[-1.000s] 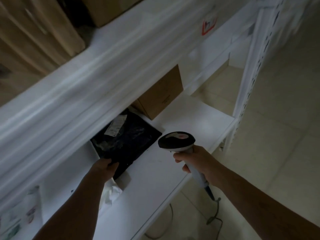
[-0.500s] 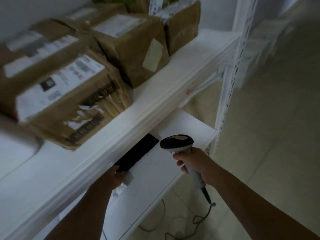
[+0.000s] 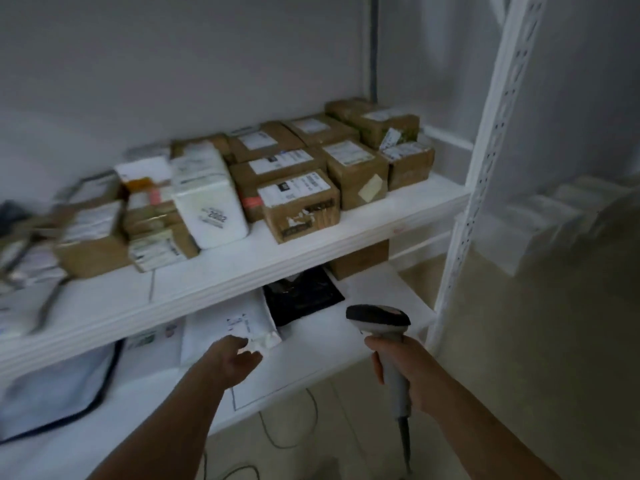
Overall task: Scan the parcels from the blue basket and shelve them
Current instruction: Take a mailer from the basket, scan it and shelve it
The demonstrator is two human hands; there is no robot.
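A black plastic parcel lies flat on the lower white shelf, partly under the upper shelf's edge. Beside it on the left lies a white mailer bag. My left hand hovers just in front of the white bag's corner with its fingers relaxed, holding nothing. In my right hand I grip the handle of a barcode scanner, whose black head points toward the shelf. The blue basket is out of view.
The upper shelf carries several taped brown boxes and a white box. A brown box stands behind the black parcel. A white upright post rises at the right. Cables trail on the tiled floor.
My left hand has let go of the black parcel and drawn back from the lower shelf. The view has lifted, bringing the upper shelf's boxes into sight. The scanner stays in my right hand.
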